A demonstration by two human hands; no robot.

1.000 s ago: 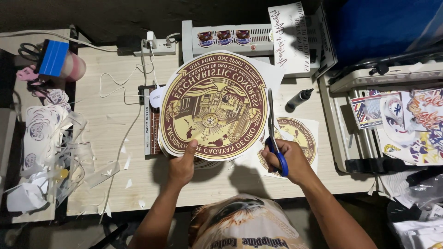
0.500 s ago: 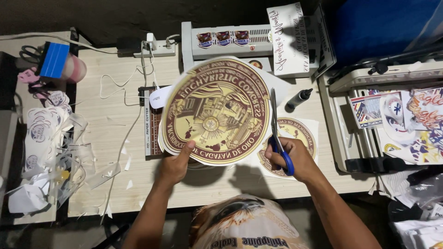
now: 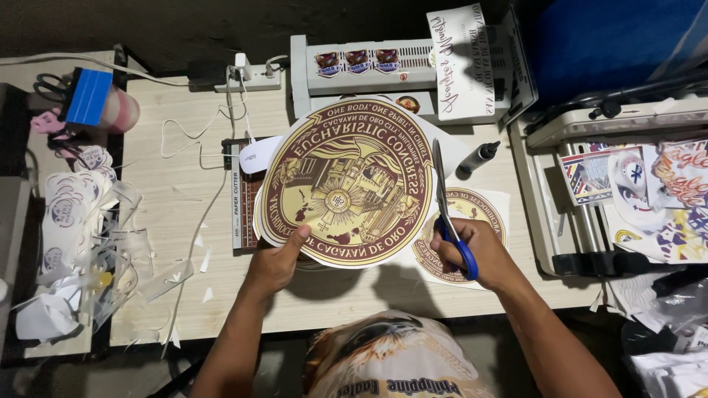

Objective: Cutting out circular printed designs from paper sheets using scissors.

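Holding a large round maroon-and-gold printed paper emblem (image 3: 346,183) above the middle of the bench, the left hand (image 3: 276,264) pinches its rim at about 7 o'clock, thumb on the printed face and fingers closed behind. The right hand (image 3: 479,254) has its fingers closed through the handles of blue-handled steel scissors (image 3: 446,214), whose blades point toward 12 o'clock along the emblem's 3 o'clock edge; whether the blades are parted cannot be told. A smaller round emblem on a white sheet (image 3: 483,214) lies flat on the bench, partly under the right hand.

At 12 o'clock of the large emblem stands a white rectangular machine (image 3: 369,70) carrying three small badge-shaped stickers, and a white card with black script (image 3: 461,63) leans just beside it at 1 o'clock. A white power strip (image 3: 247,74) sits at 11 o'clock, its pale cord looping over the bench. A dark paper cutter (image 3: 240,199) lies partly beneath the emblem's 9 o'clock edge. A black marker (image 3: 479,157) rests at 2 o'clock.

The surface is a pale wooden bench (image 3: 177,221) strewn with white paper trimmings. Cut round stickers and clear backing scraps (image 3: 70,221) pile at far 9 o'clock, with a blue-topped pink container (image 3: 99,103) at 10 o'clock. Colourful printed sheets (image 3: 649,191) lie on a grey device at 3 o'clock.
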